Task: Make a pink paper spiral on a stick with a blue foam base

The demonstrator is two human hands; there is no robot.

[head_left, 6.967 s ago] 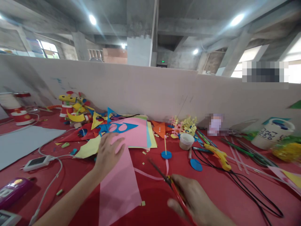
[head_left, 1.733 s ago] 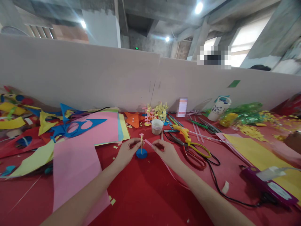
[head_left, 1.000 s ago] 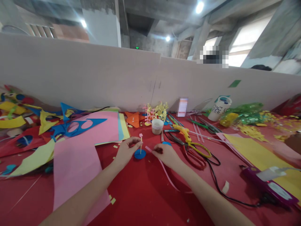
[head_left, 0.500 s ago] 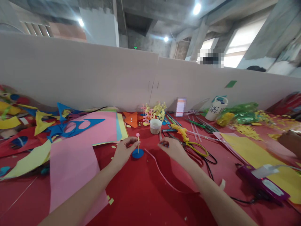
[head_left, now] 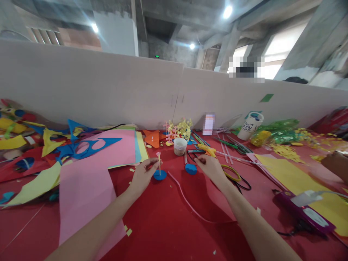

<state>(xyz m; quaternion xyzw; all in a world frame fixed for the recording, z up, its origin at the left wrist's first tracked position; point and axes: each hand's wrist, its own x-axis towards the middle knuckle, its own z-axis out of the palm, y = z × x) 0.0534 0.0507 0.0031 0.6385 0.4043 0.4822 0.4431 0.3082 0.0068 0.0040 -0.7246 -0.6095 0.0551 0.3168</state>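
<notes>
My left hand pinches a thin pale stick with a small pink piece at its top. The stick stands upright over a blue disc on the red table. My right hand is apart from it, fingers drawn together just right of a second blue disc; whether it holds anything small does not show. Just behind that hand lies a yellow glue gun. A long pink strip curves across the table between my arms.
A white cup stands ahead, before yellow and pink paper plants. Pink sheets lie left, and yellow-handled scissors right. Farther right are a purple power strip, yellow paper and another person's hand.
My right hand has moved right and slightly up, uncovering the second blue disc. My left hand keeps its hold on the stick, nearly in place.
</notes>
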